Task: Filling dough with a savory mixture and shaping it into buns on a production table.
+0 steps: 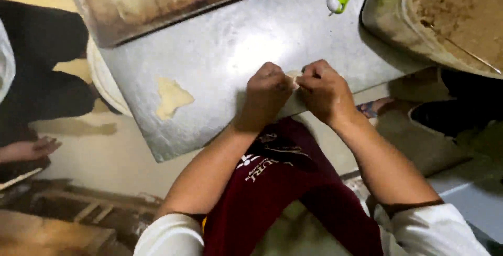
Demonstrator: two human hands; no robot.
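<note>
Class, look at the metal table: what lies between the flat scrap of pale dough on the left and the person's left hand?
In the head view, only bare metal table lies between the flat dough scrap and the left hand.

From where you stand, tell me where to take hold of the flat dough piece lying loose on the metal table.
Probably take the flat dough piece by its pointed right tip, coming from the right. It lies flush on the metal table, so a thin corner should peel up easiest. Both the left hand and right hand are pinching another small dough piece.
</note>
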